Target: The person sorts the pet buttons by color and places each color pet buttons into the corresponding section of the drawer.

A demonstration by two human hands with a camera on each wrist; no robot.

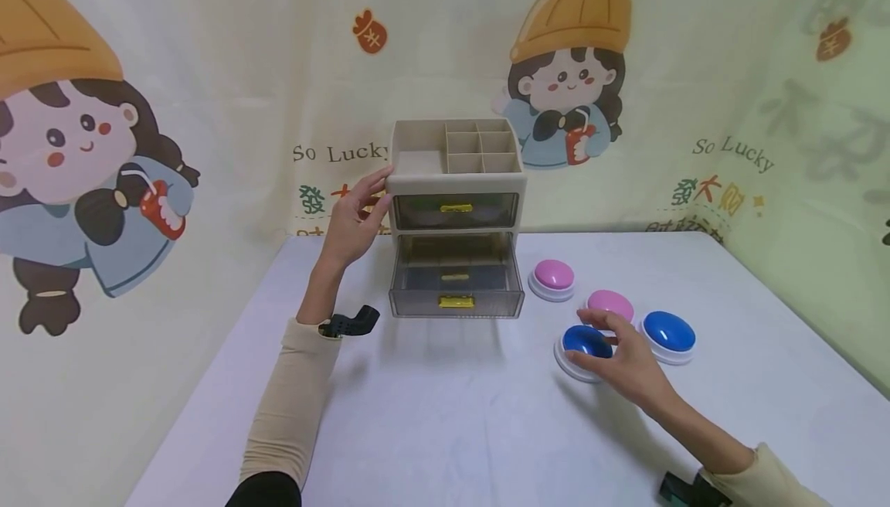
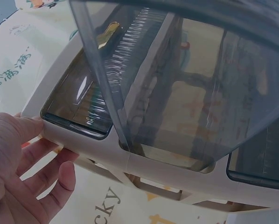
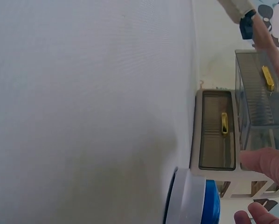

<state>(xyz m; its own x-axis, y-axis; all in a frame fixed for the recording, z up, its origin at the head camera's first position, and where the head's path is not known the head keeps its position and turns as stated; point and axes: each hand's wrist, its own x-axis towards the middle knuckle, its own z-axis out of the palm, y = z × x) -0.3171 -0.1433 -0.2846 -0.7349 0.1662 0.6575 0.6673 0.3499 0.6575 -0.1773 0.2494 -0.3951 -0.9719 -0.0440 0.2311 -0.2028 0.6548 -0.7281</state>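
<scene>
A beige drawer cabinet (image 1: 523, 182) stands at the table's back, its middle clear drawer (image 1: 417, 304) pulled out and the upper drawer (image 1: 417, 213) closed. At the cabinet's upper left corner, my left hand (image 1: 353, 221) grips with thumb and fingers against the edge and side. My right hand (image 1: 629, 360) hovers over the nearest blue-topped round button (image 1: 580, 343), thumb and fingers spread about its dome. In the right wrist view, a gap shows between those fingers and the blue dome (image 3: 210, 203). Through the drawer's clear plastic, the lower drawer (image 2: 263, 156) appears closed.
Beside the nearest button are another blue-topped button (image 1: 669, 331) and a pink-topped button (image 1: 610, 303) partly behind my fingers. Another pink-topped button (image 1: 554, 275) stands nearer the cabinet. A printed cloth (image 1: 445, 43) hangs behind the white table (image 1: 431, 422).
</scene>
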